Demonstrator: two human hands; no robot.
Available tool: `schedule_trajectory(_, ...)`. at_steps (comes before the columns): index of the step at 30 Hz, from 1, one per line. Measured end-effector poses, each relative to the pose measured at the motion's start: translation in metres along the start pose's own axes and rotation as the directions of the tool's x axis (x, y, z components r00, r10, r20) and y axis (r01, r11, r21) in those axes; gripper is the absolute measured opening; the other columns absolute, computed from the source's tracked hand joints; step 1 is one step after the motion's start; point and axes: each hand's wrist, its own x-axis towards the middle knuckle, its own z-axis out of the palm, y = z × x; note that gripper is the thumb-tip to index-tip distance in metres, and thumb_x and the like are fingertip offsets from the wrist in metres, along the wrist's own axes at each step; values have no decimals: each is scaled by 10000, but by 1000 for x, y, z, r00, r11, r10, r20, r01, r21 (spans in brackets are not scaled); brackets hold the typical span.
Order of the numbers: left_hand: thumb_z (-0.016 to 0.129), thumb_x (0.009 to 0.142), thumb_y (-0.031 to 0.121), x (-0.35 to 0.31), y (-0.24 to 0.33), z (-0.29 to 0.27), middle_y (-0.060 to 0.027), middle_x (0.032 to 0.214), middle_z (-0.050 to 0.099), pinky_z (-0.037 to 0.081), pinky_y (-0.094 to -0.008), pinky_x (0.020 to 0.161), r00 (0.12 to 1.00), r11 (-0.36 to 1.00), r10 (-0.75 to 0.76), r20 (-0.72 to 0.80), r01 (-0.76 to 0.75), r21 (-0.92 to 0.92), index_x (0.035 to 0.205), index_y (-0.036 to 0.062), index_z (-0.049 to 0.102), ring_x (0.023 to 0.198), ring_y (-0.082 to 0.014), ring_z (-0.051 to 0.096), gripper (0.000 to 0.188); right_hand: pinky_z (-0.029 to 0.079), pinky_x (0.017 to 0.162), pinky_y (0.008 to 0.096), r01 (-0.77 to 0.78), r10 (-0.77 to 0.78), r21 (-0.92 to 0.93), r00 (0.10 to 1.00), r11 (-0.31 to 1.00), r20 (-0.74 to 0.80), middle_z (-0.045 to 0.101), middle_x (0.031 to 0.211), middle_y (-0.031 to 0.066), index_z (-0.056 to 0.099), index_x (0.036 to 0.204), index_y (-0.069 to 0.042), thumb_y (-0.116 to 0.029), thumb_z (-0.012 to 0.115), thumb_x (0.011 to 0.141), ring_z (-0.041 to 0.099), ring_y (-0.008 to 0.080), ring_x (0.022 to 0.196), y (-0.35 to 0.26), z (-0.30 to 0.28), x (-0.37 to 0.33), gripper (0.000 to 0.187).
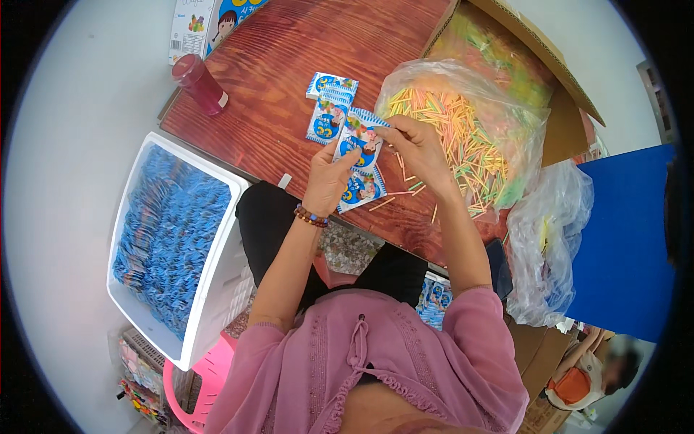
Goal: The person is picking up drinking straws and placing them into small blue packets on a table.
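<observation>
We work just inside the near edge of the red wooden table, which runs slantwise below our wrists and over our knees, both forearms crossing it. The candy packet is between our two hands, above the table near that edge: our left hand grips its lower part, thumb across the front, and our right hand pinches its upper right corner. We have the broadest stretch of wood beyond the packets and toward the jar; rightward, room is tight, for the clear bag of candy sticks bulges right beside our right hand, with a cardboard box behind it. Loose sticks lie by the edge, one packet lies under the held one, and further packets sit just past it. Off the left edge stands a white bin full of blue packets; a pink jar occupies the left far corner.
</observation>
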Motion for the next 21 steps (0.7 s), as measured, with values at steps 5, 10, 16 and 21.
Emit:
schedule_trajectory(5,654,861,64,2,1,-14,-17,867,679,495,-203,652,966,936,143,-217,-61,346,1007,2,662,745,-53,616,158,431,528,259,-30,28,-158,1000,987,-14,624,649,63,632,837,34,-211,599,896,587,118,567,30,24,19,254)
schedule_trajectory(10,682,855,145,18,-5,-62,-94,1098,595,465,-273,825,712,642,622,-327,-225,733,1173,-28,548,1005,-148,570,386,471,470,298,-201,192,149,979,968,75,635,634,129,604,777,32,-214,566,899,614,180,487,60,63,59,277)
schedule_trajectory(16,720,780,229,-8,-3,-56,-143,1108,540,358,-419,942,800,240,592,-100,-57,969,1176,42,548,1102,-319,466,471,437,429,252,-282,282,-7,959,959,-19,642,700,79,615,863,14,-245,574,903,618,140,517,87,65,81,266)
schedule_trajectory(21,768,709,278,-34,-10,-36,-92,982,563,340,-396,851,897,-240,431,99,8,971,1001,64,600,980,-278,485,399,486,591,276,-260,258,-92,965,961,-37,639,760,80,622,1001,-10,-247,645,850,621,164,646,76,39,39,282)
